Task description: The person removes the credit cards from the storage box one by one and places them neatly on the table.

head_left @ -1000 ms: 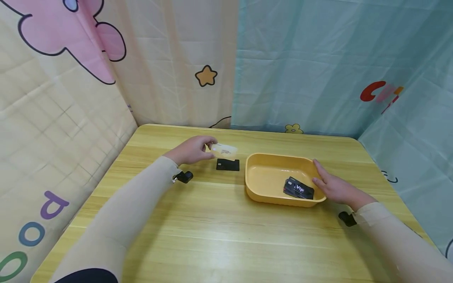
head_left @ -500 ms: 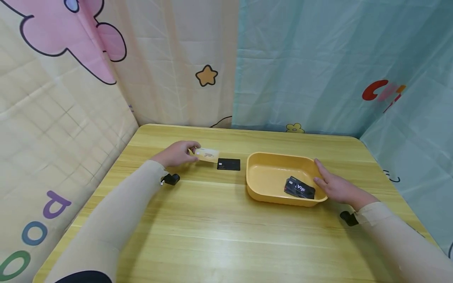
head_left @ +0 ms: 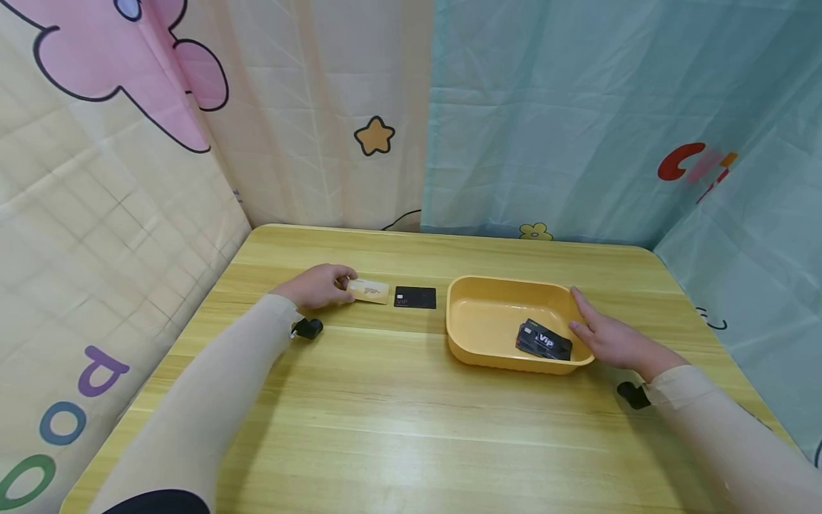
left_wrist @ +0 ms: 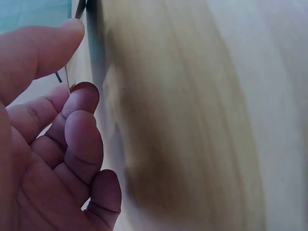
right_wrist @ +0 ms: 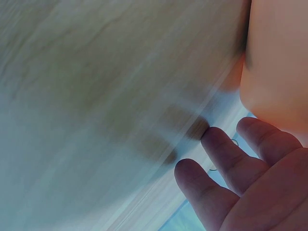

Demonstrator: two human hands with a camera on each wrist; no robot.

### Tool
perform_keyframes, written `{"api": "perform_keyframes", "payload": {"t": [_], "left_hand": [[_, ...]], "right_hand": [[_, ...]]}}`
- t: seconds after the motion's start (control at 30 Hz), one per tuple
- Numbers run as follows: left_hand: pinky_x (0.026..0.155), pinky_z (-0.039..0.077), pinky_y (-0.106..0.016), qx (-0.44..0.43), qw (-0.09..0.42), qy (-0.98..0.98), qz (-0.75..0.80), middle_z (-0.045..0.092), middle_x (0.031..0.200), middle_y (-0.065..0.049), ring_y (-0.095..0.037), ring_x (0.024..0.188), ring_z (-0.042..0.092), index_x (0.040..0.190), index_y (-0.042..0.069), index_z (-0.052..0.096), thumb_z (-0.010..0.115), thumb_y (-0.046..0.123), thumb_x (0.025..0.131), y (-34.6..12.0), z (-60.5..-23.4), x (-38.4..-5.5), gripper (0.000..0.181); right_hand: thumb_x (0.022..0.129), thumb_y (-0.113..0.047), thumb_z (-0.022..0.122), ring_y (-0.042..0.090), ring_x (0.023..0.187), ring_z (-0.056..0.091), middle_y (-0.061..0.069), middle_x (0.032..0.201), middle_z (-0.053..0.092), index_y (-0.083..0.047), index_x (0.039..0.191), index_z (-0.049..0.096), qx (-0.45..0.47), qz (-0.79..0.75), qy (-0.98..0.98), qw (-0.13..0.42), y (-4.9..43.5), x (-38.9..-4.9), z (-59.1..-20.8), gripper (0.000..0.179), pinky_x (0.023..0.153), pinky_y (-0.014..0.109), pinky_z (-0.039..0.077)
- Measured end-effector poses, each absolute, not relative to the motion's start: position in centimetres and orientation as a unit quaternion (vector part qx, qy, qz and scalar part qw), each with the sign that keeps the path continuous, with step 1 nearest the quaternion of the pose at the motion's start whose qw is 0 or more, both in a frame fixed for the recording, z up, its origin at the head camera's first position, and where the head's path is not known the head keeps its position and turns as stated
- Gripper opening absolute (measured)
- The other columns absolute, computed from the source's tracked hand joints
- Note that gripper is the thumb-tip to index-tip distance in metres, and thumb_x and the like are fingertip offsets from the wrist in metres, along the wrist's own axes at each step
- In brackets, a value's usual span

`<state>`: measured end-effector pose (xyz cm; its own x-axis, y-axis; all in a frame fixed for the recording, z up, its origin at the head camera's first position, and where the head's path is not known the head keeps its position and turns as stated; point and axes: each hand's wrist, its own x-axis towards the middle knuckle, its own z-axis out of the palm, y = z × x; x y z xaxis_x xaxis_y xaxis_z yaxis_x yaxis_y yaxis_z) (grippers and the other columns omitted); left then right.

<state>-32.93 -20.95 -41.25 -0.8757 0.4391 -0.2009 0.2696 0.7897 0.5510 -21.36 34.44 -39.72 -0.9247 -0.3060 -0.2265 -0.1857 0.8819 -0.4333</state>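
My left hand (head_left: pixel 317 287) pinches the left end of a pale gold card (head_left: pixel 371 291) between thumb and fingers, low over the table. In the left wrist view the card shows only as a thin edge (left_wrist: pixel 69 79) at the fingertips. Just right of it lies a black card (head_left: pixel 414 298) marked VIP, flat on the wood. My right hand (head_left: pixel 613 343) holds the right rim of a yellow plastic tray (head_left: pixel 478 323), its thumb over the edge. Several dark cards (head_left: pixel 543 340), the top one lettered VIP, lie overlapping in the tray's front right part.
Everything stands on a light wooden table (head_left: pixel 385 421). Printed curtains (head_left: pixel 308 128) enclose its back and sides. A small black camera (head_left: pixel 308 328) is strapped at the left wrist, another (head_left: pixel 633 395) at the right.
My left hand has carried the gold card leftward from above the black card and lowered it beside that card, uncovering it. The right hand and tray have stayed in place.
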Motion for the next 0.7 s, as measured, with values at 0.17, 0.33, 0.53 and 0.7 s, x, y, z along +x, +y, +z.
{"api": "perform_keyframes", "payload": {"t": [0.17, 0.33, 0.53, 0.7], "left_hand": [[0.104, 0.045, -0.046, 0.193, 0.161, 0.933, 0.256, 0.067, 0.124, -0.011, -0.026, 0.110, 0.059, 0.147, 0.008, 0.058, 0.075, 0.027, 0.098, -20.80, -41.55, -33.14, 0.055], [0.099, 0.045, -0.042, 0.194, 0.164, 0.932, 0.257, 0.068, 0.119, -0.009, -0.024, 0.105, 0.058, 0.145, 0.008, 0.059, 0.075, 0.026, 0.098, -20.47, -41.70, -33.23, 0.053], [0.097, 0.044, -0.040, 0.196, 0.165, 0.931, 0.262, 0.066, 0.116, -0.007, -0.023, 0.102, 0.057, 0.142, 0.008, 0.061, 0.076, 0.026, 0.096, -20.25, -41.95, -33.30, 0.051], [0.096, 0.043, -0.039, 0.193, 0.168, 0.930, 0.264, 0.064, 0.113, -0.006, -0.023, 0.101, 0.055, 0.140, 0.008, 0.062, 0.077, 0.025, 0.096, -20.17, -42.02, -33.20, 0.050]], "right_hand": [[0.116, -0.034, 0.035, 0.064, 0.146, 0.028, 0.042, 0.166, 0.012, -0.002, 0.166, -0.014, -0.129, -0.206, 0.959, 0.146, 34.42, -21.31, -39.68, 0.077, 0.117, 0.073, 0.027], [0.116, -0.034, 0.035, 0.064, 0.146, 0.030, 0.042, 0.165, 0.014, -0.003, 0.166, -0.014, -0.126, -0.202, 0.960, 0.147, 34.38, -21.31, -39.63, 0.077, 0.117, 0.072, 0.028], [0.116, -0.035, 0.035, 0.064, 0.145, 0.032, 0.043, 0.164, 0.015, -0.004, 0.166, -0.014, -0.120, -0.195, 0.962, 0.150, 34.36, -21.33, -39.54, 0.077, 0.117, 0.072, 0.028], [0.116, -0.034, 0.035, 0.064, 0.145, 0.032, 0.043, 0.164, 0.015, -0.003, 0.166, -0.013, -0.123, -0.196, 0.962, 0.148, 34.39, -21.32, -39.62, 0.076, 0.117, 0.072, 0.028]]}}
